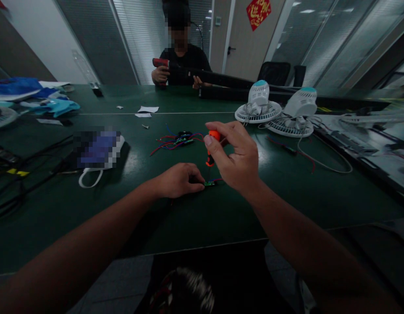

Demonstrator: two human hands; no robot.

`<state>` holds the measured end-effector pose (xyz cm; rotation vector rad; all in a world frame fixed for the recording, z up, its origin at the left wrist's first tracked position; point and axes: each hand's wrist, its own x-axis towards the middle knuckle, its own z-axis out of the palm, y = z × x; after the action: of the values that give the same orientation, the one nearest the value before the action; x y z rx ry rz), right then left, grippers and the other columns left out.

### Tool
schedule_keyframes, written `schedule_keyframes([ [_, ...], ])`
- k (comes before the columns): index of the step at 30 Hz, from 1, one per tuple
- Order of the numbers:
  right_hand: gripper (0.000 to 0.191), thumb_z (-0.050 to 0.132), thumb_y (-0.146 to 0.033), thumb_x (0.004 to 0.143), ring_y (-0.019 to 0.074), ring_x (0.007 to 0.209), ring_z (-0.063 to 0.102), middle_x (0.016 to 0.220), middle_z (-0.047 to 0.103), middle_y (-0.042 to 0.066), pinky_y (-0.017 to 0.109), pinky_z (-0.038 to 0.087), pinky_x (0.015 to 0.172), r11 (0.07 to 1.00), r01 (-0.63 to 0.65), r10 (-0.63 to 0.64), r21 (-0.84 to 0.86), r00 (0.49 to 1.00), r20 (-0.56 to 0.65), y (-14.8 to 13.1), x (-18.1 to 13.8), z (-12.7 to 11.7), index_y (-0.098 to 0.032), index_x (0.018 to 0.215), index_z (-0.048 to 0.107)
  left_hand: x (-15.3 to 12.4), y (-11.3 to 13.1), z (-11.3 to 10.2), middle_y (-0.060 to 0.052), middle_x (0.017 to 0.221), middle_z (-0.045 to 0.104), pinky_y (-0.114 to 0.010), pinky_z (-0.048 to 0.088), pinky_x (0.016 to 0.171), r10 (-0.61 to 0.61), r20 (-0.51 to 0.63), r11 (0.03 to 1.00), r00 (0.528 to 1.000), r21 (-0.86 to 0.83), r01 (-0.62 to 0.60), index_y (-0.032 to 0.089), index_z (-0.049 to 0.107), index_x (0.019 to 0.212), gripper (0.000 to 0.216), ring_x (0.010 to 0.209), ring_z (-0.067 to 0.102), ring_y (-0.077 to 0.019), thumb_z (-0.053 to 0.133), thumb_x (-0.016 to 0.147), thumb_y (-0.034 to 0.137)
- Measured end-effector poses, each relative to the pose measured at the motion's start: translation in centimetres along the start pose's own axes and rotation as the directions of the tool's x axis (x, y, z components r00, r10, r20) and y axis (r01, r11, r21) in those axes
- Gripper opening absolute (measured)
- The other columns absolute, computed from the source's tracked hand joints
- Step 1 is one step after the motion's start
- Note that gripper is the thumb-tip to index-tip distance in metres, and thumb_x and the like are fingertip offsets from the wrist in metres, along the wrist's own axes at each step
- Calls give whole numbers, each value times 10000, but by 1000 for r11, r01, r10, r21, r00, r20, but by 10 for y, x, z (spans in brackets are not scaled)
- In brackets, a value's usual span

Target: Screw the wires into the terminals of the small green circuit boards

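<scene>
My right hand (234,153) grips an orange-handled screwdriver (212,148) held upright, its tip pointing down at a small green circuit board (209,183) on the dark green table (202,218). My left hand (177,179) rests on the table with its fingers pinched on the left end of that board. Thin coloured wires run off the board.
A bundle of red, blue and purple wires with another small board (179,141) lies behind. Two small white fans (258,107) (295,115) lie face down at the right. A face mask (99,150) lies left. A person (180,61) across the table holds a red tool. Paper scraps (146,111) lie farther back.
</scene>
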<state>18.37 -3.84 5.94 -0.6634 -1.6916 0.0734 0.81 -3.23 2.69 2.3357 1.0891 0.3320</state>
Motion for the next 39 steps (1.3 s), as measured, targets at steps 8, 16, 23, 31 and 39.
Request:
schedule_keyframes([
  [8,189,553,-218,909,138,871,615,958,655,47,304,516,701,1000,4,-5,28,1000,16,-1,0,-1,-207,1055,672,0,0,0,-30,895,677,-268,471,720,-7,5,1000,1000,-13,7,171,730,893,184,783,625,-151,642,802,306],
  [16,190,686,-308,842,122,797,560,894,565,10,313,522,704,999,-37,37,-25,999,-17,2,-1,2,-256,1024,703,0,-1,2,-11,854,674,-258,463,708,-6,-22,1000,1000,-16,6,183,723,879,166,770,616,-138,648,797,306],
  [23,221,577,-220,898,134,804,587,881,616,34,320,515,729,999,27,-27,-42,1000,-5,2,0,1,-209,1092,682,1,-2,2,-16,873,676,-280,470,750,0,-9,1000,1000,-19,0,179,729,897,180,797,619,-151,641,801,303],
  [31,188,526,-222,926,141,858,606,946,655,40,336,507,761,1000,4,-5,18,1000,19,1,0,-1,-228,1052,665,1,-2,1,-24,880,676,-278,465,750,5,-4,1000,1000,-10,-5,177,733,895,188,798,622,-155,642,800,311],
  [39,207,674,-294,856,126,834,568,900,560,24,306,517,745,999,-30,30,-14,999,-11,2,-2,2,-207,1042,701,0,0,1,-20,889,669,-257,465,722,-35,3,999,999,-20,35,176,725,897,184,798,620,-146,644,799,309],
])
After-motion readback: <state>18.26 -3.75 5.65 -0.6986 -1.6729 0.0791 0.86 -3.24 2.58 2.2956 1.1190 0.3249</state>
